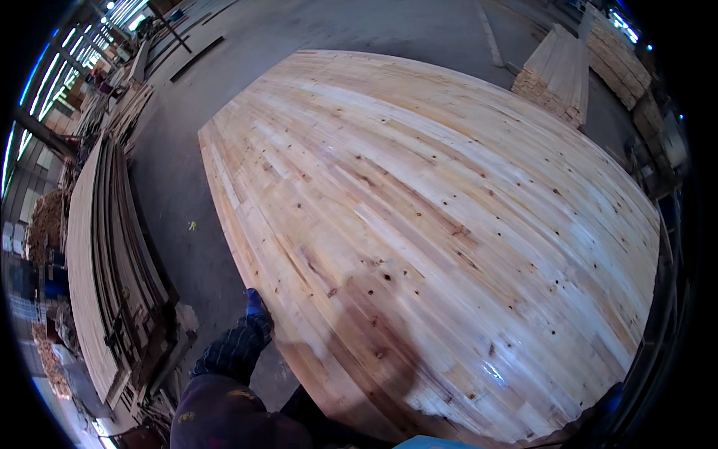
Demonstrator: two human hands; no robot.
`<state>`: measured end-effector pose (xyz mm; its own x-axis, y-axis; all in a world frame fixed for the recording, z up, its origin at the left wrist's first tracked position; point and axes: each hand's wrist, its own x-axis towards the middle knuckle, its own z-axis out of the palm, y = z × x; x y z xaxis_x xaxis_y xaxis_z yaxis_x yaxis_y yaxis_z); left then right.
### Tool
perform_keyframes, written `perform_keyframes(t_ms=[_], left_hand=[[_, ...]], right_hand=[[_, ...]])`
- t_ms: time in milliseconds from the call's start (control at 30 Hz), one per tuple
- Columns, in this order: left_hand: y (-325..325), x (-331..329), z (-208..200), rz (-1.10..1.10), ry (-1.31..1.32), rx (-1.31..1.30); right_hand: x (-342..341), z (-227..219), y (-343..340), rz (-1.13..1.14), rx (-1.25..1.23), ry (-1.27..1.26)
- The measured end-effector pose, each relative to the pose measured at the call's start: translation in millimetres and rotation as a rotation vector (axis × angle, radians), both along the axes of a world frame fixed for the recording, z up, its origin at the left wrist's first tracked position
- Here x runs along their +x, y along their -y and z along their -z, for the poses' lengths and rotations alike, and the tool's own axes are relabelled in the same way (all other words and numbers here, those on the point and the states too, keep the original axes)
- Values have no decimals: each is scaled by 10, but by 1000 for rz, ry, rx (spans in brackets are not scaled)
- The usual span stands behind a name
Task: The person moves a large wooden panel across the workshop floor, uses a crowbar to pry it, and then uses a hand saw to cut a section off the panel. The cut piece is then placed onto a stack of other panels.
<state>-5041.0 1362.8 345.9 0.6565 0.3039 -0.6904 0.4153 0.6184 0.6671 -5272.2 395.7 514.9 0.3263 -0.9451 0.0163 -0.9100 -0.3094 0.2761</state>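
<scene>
A large wooden panel (419, 217), made of many pale glued strips with dark knots, fills most of the view in front of me. My left hand (256, 305), in a blue glove, is at the panel's left edge and looks closed on it; the fingers under the edge are hidden. At the lower right edge of the panel a dark blue bit of my right hand (615, 395) shows in deep shadow, its fingers not visible. A shadow falls across the near part of the panel, and a wet-looking glare lies near its lower right.
Long boards (97, 262) are stacked to the left, with scraps around their near end. Stacks of timber (553, 71) stand at the far right. A dark bar (197, 58) lies on the grey floor (176, 172) at the far left.
</scene>
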Motion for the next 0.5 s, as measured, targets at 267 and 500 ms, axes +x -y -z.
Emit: perform_keyframes(t_ms=[267,500], left_hand=[[-13,-26,-85,24,-21,-6],[-253,-65,174,-22,120,-2]], right_hand=[[33,-37,123,-27,21,-261],[102,31,141,-55,34,-495]])
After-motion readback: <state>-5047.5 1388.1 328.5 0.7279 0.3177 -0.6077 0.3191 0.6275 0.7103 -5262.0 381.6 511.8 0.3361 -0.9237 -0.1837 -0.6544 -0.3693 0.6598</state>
